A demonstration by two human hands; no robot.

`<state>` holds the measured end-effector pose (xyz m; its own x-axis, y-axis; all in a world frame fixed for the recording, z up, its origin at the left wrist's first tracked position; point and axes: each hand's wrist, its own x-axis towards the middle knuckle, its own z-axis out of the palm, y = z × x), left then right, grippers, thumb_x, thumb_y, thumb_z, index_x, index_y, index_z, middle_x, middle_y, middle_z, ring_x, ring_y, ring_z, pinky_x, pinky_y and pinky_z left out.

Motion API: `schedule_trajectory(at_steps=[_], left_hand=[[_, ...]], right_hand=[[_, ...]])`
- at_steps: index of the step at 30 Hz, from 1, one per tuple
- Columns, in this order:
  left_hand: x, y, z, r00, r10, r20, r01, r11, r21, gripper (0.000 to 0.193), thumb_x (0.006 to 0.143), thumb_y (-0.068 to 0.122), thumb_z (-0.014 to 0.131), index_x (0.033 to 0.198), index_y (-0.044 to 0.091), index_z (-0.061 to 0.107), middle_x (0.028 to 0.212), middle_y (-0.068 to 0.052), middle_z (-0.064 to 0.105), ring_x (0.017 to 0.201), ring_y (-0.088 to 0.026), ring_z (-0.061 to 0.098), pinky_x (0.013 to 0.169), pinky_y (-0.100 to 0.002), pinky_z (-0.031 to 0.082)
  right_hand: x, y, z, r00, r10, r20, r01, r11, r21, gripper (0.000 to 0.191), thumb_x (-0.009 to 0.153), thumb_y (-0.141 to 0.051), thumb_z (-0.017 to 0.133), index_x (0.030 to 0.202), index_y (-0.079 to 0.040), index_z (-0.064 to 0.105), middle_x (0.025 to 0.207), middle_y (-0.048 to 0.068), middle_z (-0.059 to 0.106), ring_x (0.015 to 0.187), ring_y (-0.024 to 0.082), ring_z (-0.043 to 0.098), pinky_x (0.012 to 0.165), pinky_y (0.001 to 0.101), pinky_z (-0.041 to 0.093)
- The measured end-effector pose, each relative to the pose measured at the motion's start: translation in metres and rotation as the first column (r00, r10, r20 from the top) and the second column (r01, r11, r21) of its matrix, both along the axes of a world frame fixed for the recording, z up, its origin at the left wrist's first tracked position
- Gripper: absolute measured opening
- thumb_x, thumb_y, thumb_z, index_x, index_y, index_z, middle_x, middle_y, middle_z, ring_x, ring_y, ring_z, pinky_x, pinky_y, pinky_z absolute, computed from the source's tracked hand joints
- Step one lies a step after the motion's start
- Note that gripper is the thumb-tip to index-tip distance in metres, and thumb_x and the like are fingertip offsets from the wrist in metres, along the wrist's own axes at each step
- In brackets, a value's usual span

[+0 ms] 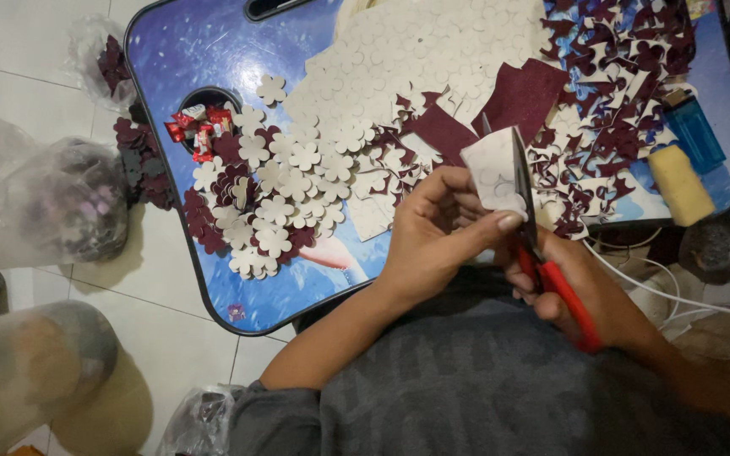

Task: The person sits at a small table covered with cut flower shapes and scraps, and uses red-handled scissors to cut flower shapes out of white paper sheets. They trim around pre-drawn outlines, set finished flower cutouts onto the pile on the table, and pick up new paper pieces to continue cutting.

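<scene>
My left hand pinches a small white foam piece with flower outlines drawn on it, just in front of my chest. My right hand grips red-handled scissors, whose dark blades point up and cut into the right edge of that piece. Behind both hands lies a blue lap table covered with cut-out flower shapes, white on one side and maroon on the other.
Large uncut white sheets, maroon glitter sheets and maroon scraps fill the table's back and right. A blue lighter, a yellow cylinder, wrapped candies in a cup hole, plastic bags and white cables surround it.
</scene>
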<state>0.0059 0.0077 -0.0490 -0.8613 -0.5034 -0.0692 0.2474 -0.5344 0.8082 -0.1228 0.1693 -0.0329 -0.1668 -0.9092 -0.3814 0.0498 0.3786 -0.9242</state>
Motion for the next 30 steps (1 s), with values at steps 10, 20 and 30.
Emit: schedule_trajectory(at_steps=[10,20,30], left_hand=[[-0.004,-0.001,-0.005,0.998,-0.059,0.016,0.058,0.997,0.047,0.023,0.096,0.005,0.08,0.112,0.001,0.064,0.103,-0.01,0.075,0.097,-0.015,0.072,0.089,-0.03,0.06],[-0.005,0.004,-0.002,0.992,0.129,-0.002,-0.129,0.991,-0.034,0.021,0.102,0.007,0.077,0.115,-0.001,0.063,0.103,-0.009,0.072,0.096,-0.01,0.069,0.091,-0.027,0.058],[0.003,-0.006,0.023,0.994,0.038,0.099,-0.027,0.994,-0.107,0.03,0.095,0.004,0.078,0.12,0.0,0.062,0.108,-0.008,0.074,0.093,-0.01,0.07,0.083,-0.025,0.059]], right_hand=[[0.006,-0.002,-0.004,0.995,-0.035,-0.095,0.029,0.997,-0.072,0.114,0.064,-0.099,0.044,0.122,0.0,0.051,0.077,0.0,0.047,0.063,0.009,0.048,0.057,0.0275,0.05],[0.001,0.002,-0.009,0.996,-0.014,-0.088,0.011,0.999,-0.03,0.097,0.07,-0.093,0.052,0.107,-0.004,0.053,0.077,0.0,0.05,0.065,0.009,0.051,0.057,0.0271,0.048],[-0.002,0.001,0.01,0.998,0.047,-0.029,-0.047,0.999,-0.02,0.129,0.06,-0.101,0.044,0.139,0.0,0.045,0.086,0.003,0.052,0.073,0.014,0.05,0.065,0.0289,0.047]])
